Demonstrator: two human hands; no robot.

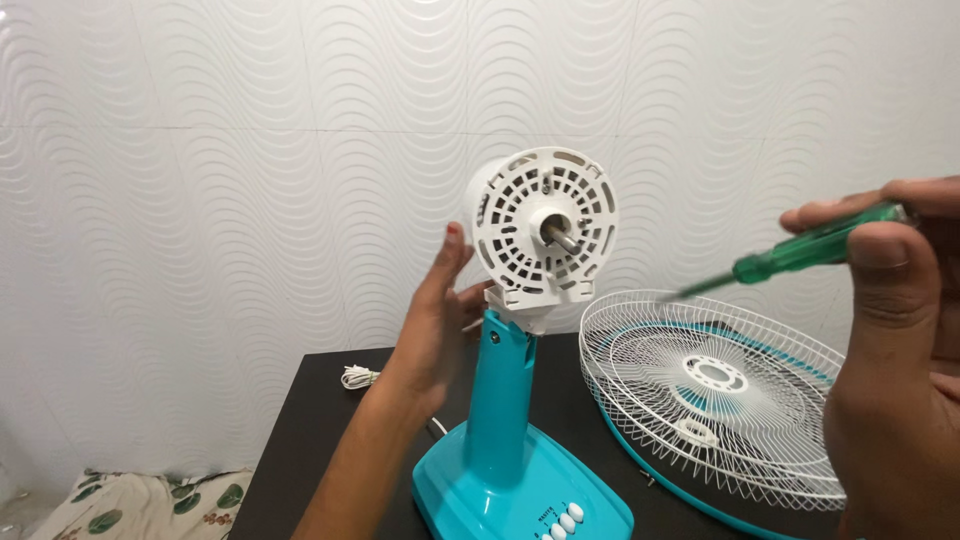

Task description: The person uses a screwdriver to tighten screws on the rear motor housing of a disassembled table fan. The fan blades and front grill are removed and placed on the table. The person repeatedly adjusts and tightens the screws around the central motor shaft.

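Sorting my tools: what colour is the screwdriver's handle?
Translucent green; the screwdriver shows best in the head view, held in the right hand.

The left hand (pixel 432 320) rests open beside the white motor housing (pixel 540 225) of a turquoise table fan stand (pixel 510 440). The right hand (pixel 895 350) grips a green screwdriver (pixel 800 252), tip pointing toward the motor shaft (pixel 560 238). A white wire fan guard (pixel 715 395) leans on the dark table (pixel 300 430).
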